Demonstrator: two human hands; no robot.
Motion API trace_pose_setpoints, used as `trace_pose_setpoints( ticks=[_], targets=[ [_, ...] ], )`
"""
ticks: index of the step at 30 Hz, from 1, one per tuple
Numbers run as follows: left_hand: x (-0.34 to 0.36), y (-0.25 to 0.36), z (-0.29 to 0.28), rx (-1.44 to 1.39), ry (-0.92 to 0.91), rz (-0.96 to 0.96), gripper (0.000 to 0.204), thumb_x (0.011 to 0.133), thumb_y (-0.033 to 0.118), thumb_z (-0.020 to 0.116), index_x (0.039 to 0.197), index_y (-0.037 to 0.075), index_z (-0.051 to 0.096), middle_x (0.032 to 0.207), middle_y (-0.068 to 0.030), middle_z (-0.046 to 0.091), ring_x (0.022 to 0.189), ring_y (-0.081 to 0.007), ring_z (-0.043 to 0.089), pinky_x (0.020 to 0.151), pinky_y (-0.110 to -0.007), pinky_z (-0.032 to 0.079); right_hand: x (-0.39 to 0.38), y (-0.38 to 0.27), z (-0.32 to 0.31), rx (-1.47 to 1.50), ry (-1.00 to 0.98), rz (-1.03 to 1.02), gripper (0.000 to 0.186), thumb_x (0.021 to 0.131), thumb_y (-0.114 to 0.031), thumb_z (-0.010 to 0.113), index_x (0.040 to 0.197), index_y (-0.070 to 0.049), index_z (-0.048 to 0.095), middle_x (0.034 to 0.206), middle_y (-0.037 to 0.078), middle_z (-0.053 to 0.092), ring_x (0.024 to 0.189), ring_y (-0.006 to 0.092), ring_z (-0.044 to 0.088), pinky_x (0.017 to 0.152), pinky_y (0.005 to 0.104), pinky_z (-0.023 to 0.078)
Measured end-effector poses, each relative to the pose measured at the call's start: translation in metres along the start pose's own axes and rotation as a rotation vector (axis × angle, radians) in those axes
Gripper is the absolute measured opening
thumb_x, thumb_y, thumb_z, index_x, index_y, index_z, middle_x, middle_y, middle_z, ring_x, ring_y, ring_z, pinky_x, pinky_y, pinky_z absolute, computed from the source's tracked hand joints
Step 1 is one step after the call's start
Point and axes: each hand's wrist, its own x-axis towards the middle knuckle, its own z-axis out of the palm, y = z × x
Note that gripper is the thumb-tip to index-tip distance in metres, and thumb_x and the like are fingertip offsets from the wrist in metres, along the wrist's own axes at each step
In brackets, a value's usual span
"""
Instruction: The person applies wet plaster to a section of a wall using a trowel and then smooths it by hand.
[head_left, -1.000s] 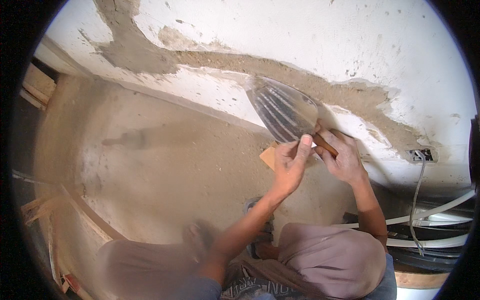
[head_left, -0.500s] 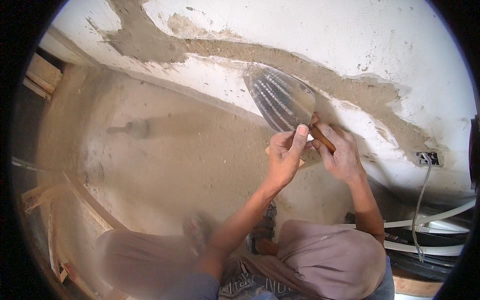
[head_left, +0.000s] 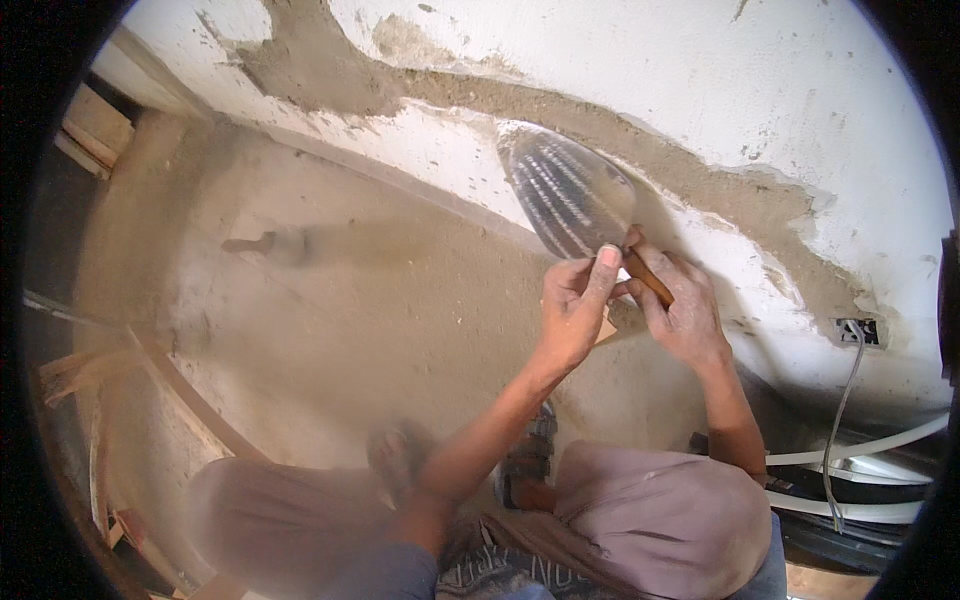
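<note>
My right hand (head_left: pixel 680 305) is closed round the brown wooden handle (head_left: pixel 650 277) of a trowel. Its broad, leaf-shaped metal blade (head_left: pixel 572 195) points up and left in front of the wall, with pale streaks along its face. My left hand (head_left: pixel 578 310) is closed at the blade's lower end, thumb on top; the fingers behind are partly hidden. A small white bit shows between the two hands. Below them is a tan, flat-edged piece (head_left: pixel 606 327), mostly covered by my left hand; I cannot tell whether it is held or lies on the floor.
Along the white wall (head_left: pixel 700 90) runs a rough, grey-brown filled strip (head_left: pixel 600 125), ending near an open socket box (head_left: pixel 858 331) with a dangling cable (head_left: pixel 840 430). Pale pipes (head_left: pixel 860 507) lie at right. A dusty handled tool (head_left: pixel 268 246) rests on the floor; wooden boards (head_left: pixel 190 395) stand at left.
The view has shifted slightly, so the wall and floor sit a little further right. Both hands keep their grip on the trowel, with almost no movement.
</note>
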Motion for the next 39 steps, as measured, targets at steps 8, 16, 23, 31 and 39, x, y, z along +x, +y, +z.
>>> trace_pose_setpoints(
  ticks=[8,16,23,31,39],
  targets=[
    [0.003,-0.002,-0.010,0.088,0.017,-0.007,0.047,0.103,0.040,0.058,0.092,-0.005,0.070,0.089,-0.0023,0.066,0.084,-0.0100,0.062,0.080,-0.030,0.057,0.005,0.009,0.013,-0.007,0.020,-0.050,0.042,0.084,-0.007,0.070,0.125,-0.008,0.063,0.087,0.019,0.066,0.077,0.0391,0.067,0.067,0.0460,0.052],
    [0.006,0.006,-0.017,0.108,-0.009,-0.011,0.051,0.103,0.042,0.056,0.108,-0.007,0.069,0.102,-0.0080,0.069,0.094,-0.0154,0.065,0.084,-0.034,0.058,0.010,0.007,0.021,0.035,0.118,-0.142,0.045,0.086,-0.010,0.068,0.130,-0.010,0.063,0.086,0.020,0.066,0.076,0.0381,0.066,0.067,0.0451,0.052],
    [0.004,0.009,-0.020,0.164,-0.039,-0.056,0.056,0.103,0.046,0.054,0.119,-0.006,0.065,0.117,-0.0154,0.068,0.107,-0.0228,0.066,0.090,-0.043,0.058,0.015,0.005,0.023,-0.010,0.044,-0.099,0.048,0.086,-0.010,0.068,0.133,-0.012,0.061,0.086,0.021,0.066,0.076,0.0384,0.067,0.068,0.0459,0.053],
    [0.005,0.002,-0.021,0.107,-0.038,-0.024,0.054,0.103,0.046,0.053,0.125,-0.003,0.064,0.122,-0.0119,0.066,0.113,-0.0217,0.063,0.090,-0.041,0.057,0.017,0.002,0.027,-0.011,0.041,-0.056,0.044,0.088,-0.015,0.069,0.131,-0.014,0.062,0.088,0.020,0.065,0.075,0.0374,0.067,0.066,0.0459,0.053],
    [0.011,0.005,-0.033,0.091,0.013,0.001,0.048,0.103,0.044,0.055,0.117,0.000,0.068,0.116,-0.0096,0.068,0.107,-0.0189,0.065,0.084,-0.038,0.057,0.030,-0.003,0.031,-0.004,0.023,-0.078,0.048,0.089,-0.019,0.068,0.137,-0.018,0.059,0.091,0.021,0.067,0.076,0.0406,0.067,0.066,0.0458,0.054]
  ],
)
